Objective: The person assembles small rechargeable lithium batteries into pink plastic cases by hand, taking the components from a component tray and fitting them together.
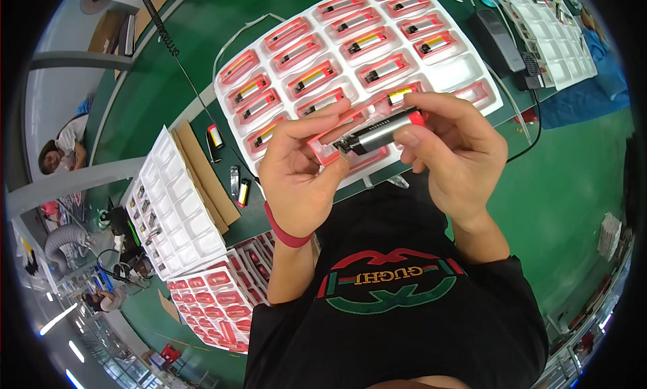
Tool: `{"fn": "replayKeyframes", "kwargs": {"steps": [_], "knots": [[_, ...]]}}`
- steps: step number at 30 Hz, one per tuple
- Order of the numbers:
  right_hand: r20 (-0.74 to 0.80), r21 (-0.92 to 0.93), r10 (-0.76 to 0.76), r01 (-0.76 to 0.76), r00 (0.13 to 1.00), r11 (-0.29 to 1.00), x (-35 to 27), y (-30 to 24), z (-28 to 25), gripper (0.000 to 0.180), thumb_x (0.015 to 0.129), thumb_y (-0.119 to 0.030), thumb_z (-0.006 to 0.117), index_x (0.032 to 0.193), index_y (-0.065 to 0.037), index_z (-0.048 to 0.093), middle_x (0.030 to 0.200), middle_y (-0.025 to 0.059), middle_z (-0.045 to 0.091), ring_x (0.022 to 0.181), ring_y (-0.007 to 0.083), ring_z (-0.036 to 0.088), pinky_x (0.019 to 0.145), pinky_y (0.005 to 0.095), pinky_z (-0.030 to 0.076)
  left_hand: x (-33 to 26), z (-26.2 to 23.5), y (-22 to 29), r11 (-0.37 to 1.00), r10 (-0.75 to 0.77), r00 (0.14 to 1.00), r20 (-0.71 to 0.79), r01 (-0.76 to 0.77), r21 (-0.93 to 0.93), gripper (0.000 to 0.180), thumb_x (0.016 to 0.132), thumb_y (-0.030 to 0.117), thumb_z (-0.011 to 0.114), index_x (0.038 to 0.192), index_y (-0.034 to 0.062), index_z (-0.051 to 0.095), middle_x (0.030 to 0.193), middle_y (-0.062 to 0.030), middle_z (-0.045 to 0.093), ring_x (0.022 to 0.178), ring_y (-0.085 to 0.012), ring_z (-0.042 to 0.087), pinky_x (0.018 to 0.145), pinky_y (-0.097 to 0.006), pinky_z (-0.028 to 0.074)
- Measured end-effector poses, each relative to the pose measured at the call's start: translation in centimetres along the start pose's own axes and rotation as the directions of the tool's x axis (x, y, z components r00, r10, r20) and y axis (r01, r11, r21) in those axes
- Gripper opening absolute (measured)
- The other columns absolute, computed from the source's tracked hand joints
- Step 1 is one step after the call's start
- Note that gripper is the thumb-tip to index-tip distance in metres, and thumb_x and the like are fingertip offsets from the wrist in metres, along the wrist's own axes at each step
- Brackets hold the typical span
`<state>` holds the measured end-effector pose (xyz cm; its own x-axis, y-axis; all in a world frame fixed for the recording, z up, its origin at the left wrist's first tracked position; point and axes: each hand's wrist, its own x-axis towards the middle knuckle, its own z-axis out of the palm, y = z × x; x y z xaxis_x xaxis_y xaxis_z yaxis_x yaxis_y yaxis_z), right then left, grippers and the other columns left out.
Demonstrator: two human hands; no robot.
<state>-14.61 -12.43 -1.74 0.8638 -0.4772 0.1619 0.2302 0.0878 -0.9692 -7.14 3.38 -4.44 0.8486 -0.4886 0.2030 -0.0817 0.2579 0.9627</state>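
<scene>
- Bench [224,165]: dk green, under trays.
- Big tray [450,72]: white, on bench; most pockets w/ red inserts, many holding silver/yellow pcs.
- Tray stack [202,269]: L, below bench top in view, red inserts.
- L tray [185,201]: white, tilted, metal bits in far-L pockets.
- R tray [567,65]: white, far R.
- Box [497,40]: dk grey, btwn big & R trays.
- R hand [465,150]: narrow, thumb + fingers pinching silver cyl.
- L hand [296,163]: curled, holding red shell.
- Red shell [326,154]: above big tray's near edge.
- Silver cyl [381,131]: btwn hands, tilted, blk end at shell, red end R; seated or not, can't tell.
- Wristband [286,237]: red, L wrist.
- Loose pcs [242,193]: on bench, L of big tray.
</scene>
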Motion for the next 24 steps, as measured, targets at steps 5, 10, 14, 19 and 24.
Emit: {"fn": "replayKeyframes", "kwargs": {"steps": [5,10,14,19,24], "knots": [[0.016,-0.141,-0.036,0.038,0.999,0.989,0.1,1.9,2.1,0.029,0.076,-0.001,0.076,0.103,0.001,0.067,0.080,0.0016,0.065,0.057,0.0016,0.053,0.046,0.0164,0.039,-0.7,-0.7,-0.2,0.999,0.042,0.999,0.006,-0.042,0.006,0.036,0.077,-0.018,0.061,0.109,-0.0036,0.050,0.126,-0.0245,0.054,0.115,-0.0283,0.057,0.093,-0.034,0.051],[0.019,-0.165,-0.085,0.087,0.996,0.983,0.1,3.2,3.1,0.027,0.076,-0.003,0.076,0.100,0.001,0.066,0.077,0.0027,0.065,0.056,0.0024,0.054,0.045,0.0164,0.038,-1.0,-1.5,-0.4,0.999,0.047,0.999,-0.001,-0.047,-0.010,0.035,0.078,-0.017,0.060,0.109,-0.0034,0.050,0.126,-0.0247,0.054,0.115,-0.0286,0.057,0.091,-0.033,0.052],[0.017,-0.209,-0.079,0.081,0.997,0.974,-0.2,3.5,3.8,0.025,0.076,-0.005,0.076,0.099,0.000,0.066,0.077,0.0036,0.066,0.054,0.0036,0.054,0.045,0.0172,0.038,-1.4,-1.8,-0.5,1.000,0.013,0.997,-0.072,-0.013,0.002,0.035,0.077,-0.015,0.063,0.108,-0.0039,0.050,0.123,-0.0273,0.054,0.114,-0.0293,0.058,0.090,-0.034,0.053],[0.041,-0.312,-0.127,0.133,0.991,0.941,-0.4,3.9,4.4,0.025,0.074,-0.006,0.077,0.097,-0.001,0.066,0.079,0.0036,0.064,0.056,0.0044,0.053,0.045,0.0186,0.039,-2.0,-2.3,-0.6,0.999,0.031,0.996,-0.086,-0.027,0.044,0.036,0.076,-0.015,0.064,0.107,-0.0043,0.050,0.121,-0.0301,0.055,0.115,-0.0304,0.057,0.092,-0.036,0.052],[0.071,-0.468,-0.334,0.327,0.940,0.821,-0.2,4.9,5.1,0.032,0.069,-0.008,0.081,0.096,-0.004,0.065,0.089,0.0037,0.057,0.059,0.0067,0.050,0.047,0.0195,0.040,-2.4,-2.7,-0.8,0.997,0.077,0.992,-0.101,-0.077,0.006,0.035,0.077,-0.014,0.064,0.106,-0.0039,0.048,0.121,-0.0315,0.054,0.115,-0.0316,0.056,0.092,-0.038,0.052]]}}
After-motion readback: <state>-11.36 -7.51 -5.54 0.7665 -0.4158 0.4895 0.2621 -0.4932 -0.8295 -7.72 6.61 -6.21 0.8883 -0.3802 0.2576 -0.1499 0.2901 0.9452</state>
